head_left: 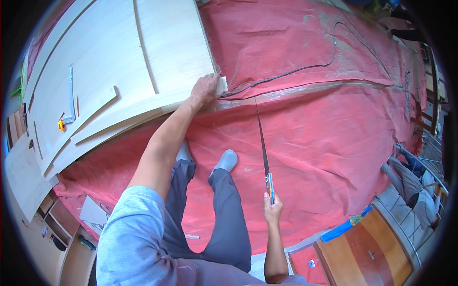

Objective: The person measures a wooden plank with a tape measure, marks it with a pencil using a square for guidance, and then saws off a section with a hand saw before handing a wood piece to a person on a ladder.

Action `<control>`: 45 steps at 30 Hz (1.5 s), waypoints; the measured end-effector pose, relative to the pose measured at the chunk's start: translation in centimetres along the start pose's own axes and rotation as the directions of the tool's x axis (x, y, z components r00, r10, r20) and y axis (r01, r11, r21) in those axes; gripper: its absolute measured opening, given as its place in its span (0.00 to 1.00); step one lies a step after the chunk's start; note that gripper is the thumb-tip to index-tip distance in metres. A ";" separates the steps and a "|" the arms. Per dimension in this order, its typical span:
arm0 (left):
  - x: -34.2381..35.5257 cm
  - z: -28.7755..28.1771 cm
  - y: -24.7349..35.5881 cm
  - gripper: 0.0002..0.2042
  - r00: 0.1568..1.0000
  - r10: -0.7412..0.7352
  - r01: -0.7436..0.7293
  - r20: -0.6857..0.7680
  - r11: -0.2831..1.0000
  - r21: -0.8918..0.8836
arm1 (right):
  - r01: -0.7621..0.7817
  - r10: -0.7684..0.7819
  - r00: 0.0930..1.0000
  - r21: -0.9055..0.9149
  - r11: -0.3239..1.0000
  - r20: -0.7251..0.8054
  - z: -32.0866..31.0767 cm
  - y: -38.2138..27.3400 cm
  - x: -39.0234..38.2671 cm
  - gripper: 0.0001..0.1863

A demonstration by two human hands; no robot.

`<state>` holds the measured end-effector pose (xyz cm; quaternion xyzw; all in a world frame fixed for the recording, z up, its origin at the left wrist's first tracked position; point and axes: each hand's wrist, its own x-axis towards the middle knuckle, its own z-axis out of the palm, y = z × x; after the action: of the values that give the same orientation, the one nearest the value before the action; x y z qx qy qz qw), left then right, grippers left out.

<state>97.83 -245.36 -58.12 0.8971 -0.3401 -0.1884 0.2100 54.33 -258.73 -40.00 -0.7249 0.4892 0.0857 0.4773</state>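
- Handsaw (262, 138), seen nearly edge-on, is to the right of the large plywood panel (176, 43) and nearer the wearer, its dark blade tip pointing away from the body.
- Right hand (273, 208) has its fingers wrapped around the saw's handle, well apart from the panel.
- Left hand (206, 89) lies over the panel's near right corner, against a small pale wood piece (223, 85); whether the fingers pinch it or only press, I cannot tell.
- On the panel's left part are a metal square (71, 95), a pencil (78, 103) just beside it, and a yellow tape measure (61, 125); a narrow wood strip (102, 104) lies between these and the panel's near edge.
- Black cable (296, 72) starts by the panel's near right corner and snakes off to the right, beyond the saw tip.
- Red sheet (315, 128), creased and ridged, spreads widely right of the panel and along its near edge, giving the saw room on both sides.
- Grey shoe (228, 160) stands on the sheet between the panel's near edge and the wearer, left of the blade.
- Striped brown wooden board (372, 248) bounds the sheet on the near side, far to the panel's right.
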 end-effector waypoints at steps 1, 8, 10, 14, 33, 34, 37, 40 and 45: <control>-1.0 -1.1 1.0 0.26 0.999 0.036 -0.036 -0.033 0.999 -0.010 | -0.045 0.045 0.999 0.052 0.998 0.009 -0.4 -0.5 -1.0 0.12; -10.9 -19.7 10.2 0.24 0.982 0.081 -0.111 -0.168 0.978 -0.179 | 0.034 -0.043 0.999 0.394 0.919 0.015 0.7 -17.4 -5.2 0.06; -14.9 -27.4 12.4 0.24 0.987 0.050 -0.083 -0.153 0.973 -0.216 | 0.138 -0.166 0.985 0.392 0.910 0.039 0.8 -22.1 -6.9 0.06; -22.9 -42.7 14.6 0.19 0.978 0.086 -0.126 -0.189 0.969 -0.211 | 0.263 -0.327 0.941 0.418 0.870 0.089 0.7 -29.3 -10.4 0.06; -74.6 -68.7 9.4 0.15 0.003 -0.006 0.786 -1.000 0.619 -0.001 | -0.599 -0.389 0.047 0.338 0.726 0.920 10.3 -45.9 -20.6 0.20; -76.2 -68.0 9.6 0.15 -0.030 0.024 0.786 -0.999 0.619 -0.009 | -0.623 -0.366 0.047 0.314 0.717 0.930 10.9 -45.8 -21.0 0.19; -80.0 -65.8 8.2 0.15 -0.096 0.134 0.856 -0.986 0.517 -0.013 | -0.674 -0.280 0.076 0.256 0.693 0.957 13.0 -45.7 -22.8 0.19; -85.9 -64.7 7.5 0.14 -0.200 0.174 0.872 -0.964 0.480 -0.094 | -0.652 -0.220 -0.011 0.159 0.742 0.976 16.8 -46.2 -26.5 0.19; -94.8 -61.2 5.6 0.15 -0.448 0.130 0.793 -0.884 0.514 -0.327 | -0.291 0.042 0.203 0.019 0.957 0.978 26.3 -44.6 -28.5 0.18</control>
<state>58.16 -168.59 14.65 0.7223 0.3040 0.6212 0.0011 84.13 -217.50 -9.93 -0.4036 0.1665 0.5195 0.7345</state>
